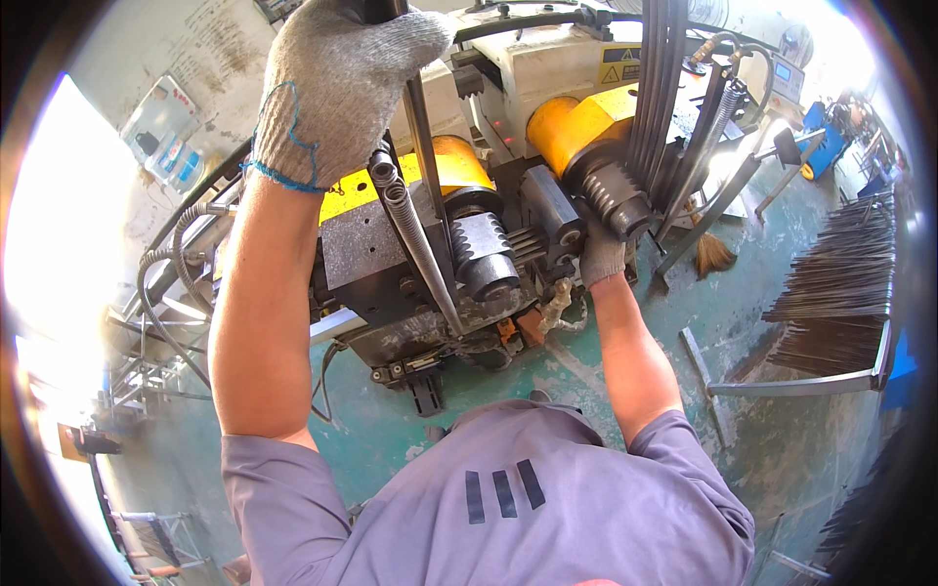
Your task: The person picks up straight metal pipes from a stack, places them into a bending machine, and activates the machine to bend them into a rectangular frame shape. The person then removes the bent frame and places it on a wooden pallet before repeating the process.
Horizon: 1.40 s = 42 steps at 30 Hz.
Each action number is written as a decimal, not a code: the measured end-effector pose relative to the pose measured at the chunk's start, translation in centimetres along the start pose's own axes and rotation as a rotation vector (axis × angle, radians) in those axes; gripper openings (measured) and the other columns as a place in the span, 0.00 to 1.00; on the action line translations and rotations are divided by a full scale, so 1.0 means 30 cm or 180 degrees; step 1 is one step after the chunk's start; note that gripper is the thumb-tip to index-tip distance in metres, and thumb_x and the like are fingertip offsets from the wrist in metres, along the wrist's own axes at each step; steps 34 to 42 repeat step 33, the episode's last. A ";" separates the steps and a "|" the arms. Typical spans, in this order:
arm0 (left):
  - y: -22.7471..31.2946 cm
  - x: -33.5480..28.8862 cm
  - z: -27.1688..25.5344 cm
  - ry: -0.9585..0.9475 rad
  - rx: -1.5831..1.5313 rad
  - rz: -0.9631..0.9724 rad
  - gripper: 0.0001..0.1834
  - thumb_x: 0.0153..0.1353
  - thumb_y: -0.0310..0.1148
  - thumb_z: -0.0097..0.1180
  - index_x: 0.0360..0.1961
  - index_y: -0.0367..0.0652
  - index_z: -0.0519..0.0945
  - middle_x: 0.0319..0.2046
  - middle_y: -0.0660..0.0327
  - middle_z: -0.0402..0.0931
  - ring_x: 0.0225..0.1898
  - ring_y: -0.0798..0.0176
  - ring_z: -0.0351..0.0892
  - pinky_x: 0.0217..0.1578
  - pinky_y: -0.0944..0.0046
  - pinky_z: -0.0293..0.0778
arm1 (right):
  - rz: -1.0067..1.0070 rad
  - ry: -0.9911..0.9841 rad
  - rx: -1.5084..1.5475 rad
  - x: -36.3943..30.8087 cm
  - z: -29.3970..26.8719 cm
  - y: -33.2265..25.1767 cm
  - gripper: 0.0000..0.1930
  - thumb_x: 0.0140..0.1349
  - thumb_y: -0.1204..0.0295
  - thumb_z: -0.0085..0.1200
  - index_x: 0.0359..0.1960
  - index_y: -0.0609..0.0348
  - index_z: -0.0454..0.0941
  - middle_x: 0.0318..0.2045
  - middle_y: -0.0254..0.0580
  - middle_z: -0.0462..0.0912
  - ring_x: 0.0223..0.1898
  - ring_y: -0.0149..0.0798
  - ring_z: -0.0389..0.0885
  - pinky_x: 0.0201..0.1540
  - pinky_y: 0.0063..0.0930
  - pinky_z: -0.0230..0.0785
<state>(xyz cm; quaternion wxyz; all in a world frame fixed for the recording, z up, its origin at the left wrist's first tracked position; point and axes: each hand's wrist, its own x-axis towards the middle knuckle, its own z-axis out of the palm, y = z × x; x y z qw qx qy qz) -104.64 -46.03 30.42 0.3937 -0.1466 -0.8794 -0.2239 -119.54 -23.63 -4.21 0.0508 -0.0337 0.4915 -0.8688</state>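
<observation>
My left hand [342, 88], in a grey knit glove with blue edging, is raised high and wrapped around a dark metal bar [386, 10]. Below it, a spring-wrapped rod [415, 230] slants down across the machine. My right hand [601, 256], gloved too, reaches in between a dark angular block [550, 205] and the right toothed roller [614, 195]. Its fingers are hidden there. A left toothed roller [484, 249] sits opposite, with several thin rods [528, 242] running between it and the block. Yellow housings [567, 132] stand behind the rollers.
Several long dark rods [660, 88] stand upright at the machine's right. A broom [715, 252] and a metal rack [796, 386] loaded with thin rods [840, 264] are farther right. Hoses [176, 234] curve along the left side. A control box [785, 78] is at the back right.
</observation>
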 end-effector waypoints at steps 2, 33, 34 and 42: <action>0.000 -0.009 -0.004 -0.0100 -0.0304 0.0005 0.09 0.70 0.23 0.56 0.50 0.38 0.77 0.32 0.64 0.79 0.31 0.68 0.80 0.34 0.69 0.78 | 0.0010 0.0014 0.0005 0.011 -0.009 0.016 0.22 0.65 0.70 0.68 0.60 0.57 0.79 0.51 0.35 0.82 0.48 0.32 0.83 0.47 0.31 0.81; 0.125 -0.040 -0.065 -0.0647 0.3017 0.0983 0.07 0.46 0.29 0.64 0.29 0.42 0.85 0.33 0.56 0.82 0.49 0.49 0.79 0.57 0.52 0.72 | -0.0359 -0.0421 -0.1117 0.002 -0.119 0.115 0.14 0.64 0.79 0.58 0.50 0.60 0.86 0.45 0.42 0.87 0.48 0.37 0.86 0.51 0.33 0.79; 0.125 -0.040 -0.065 -0.0647 0.3017 0.0983 0.07 0.46 0.29 0.64 0.29 0.42 0.85 0.33 0.56 0.82 0.49 0.49 0.79 0.57 0.52 0.72 | -0.0359 -0.0421 -0.1117 0.002 -0.119 0.115 0.14 0.64 0.79 0.58 0.50 0.60 0.86 0.45 0.42 0.87 0.48 0.37 0.86 0.51 0.33 0.79; 0.125 -0.040 -0.065 -0.0647 0.3017 0.0983 0.07 0.46 0.29 0.64 0.29 0.42 0.85 0.33 0.56 0.82 0.49 0.49 0.79 0.57 0.52 0.72 | -0.0359 -0.0421 -0.1117 0.002 -0.119 0.115 0.14 0.64 0.79 0.58 0.50 0.60 0.86 0.45 0.42 0.87 0.48 0.37 0.86 0.51 0.33 0.79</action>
